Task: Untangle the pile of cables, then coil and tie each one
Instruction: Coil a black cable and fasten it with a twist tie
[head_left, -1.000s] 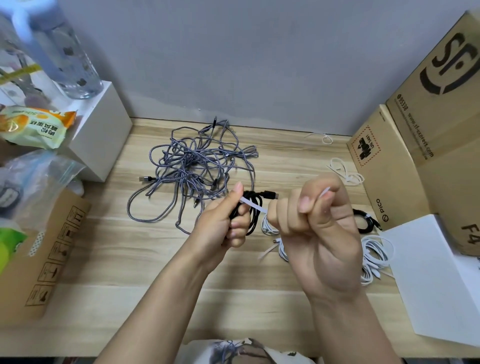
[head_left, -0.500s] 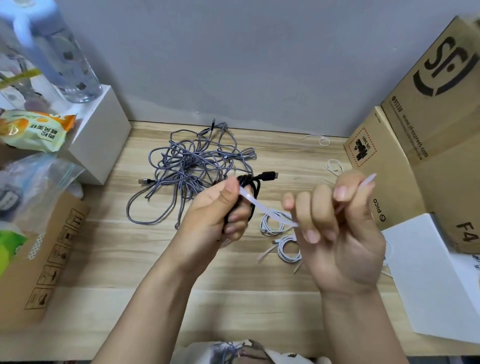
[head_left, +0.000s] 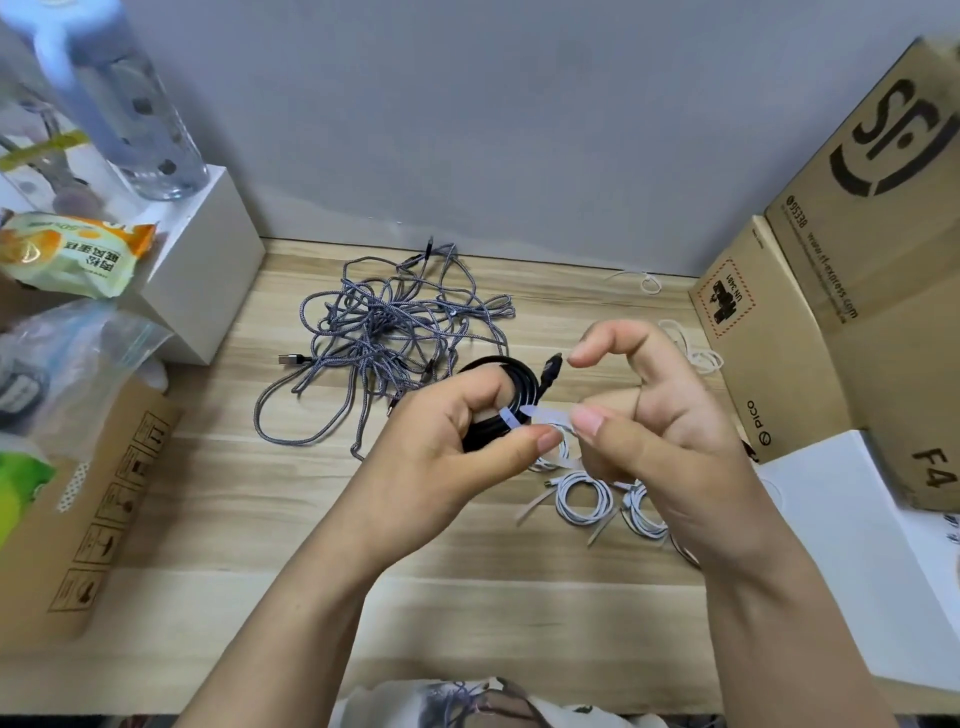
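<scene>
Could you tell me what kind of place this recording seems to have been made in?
Probably a home or small-office desk pushed against a plain wall, used partly for storage. A wooden tabletop holds shipping cartons, a snack packet and a water bottle, beside a tangled cable pile.

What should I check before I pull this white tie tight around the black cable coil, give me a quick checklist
1. Left hand grips the black cable coil: ok.
2. White tie wraps the coil's strands: ok.
3. Right hand pinches the tie's free end: ok.
4. Tie end threaded through its lock: cannot tell.
5. Coil's connector free of the tie: ok.
6. Coil clear of the grey tangled cables: ok, held apart.
</scene>
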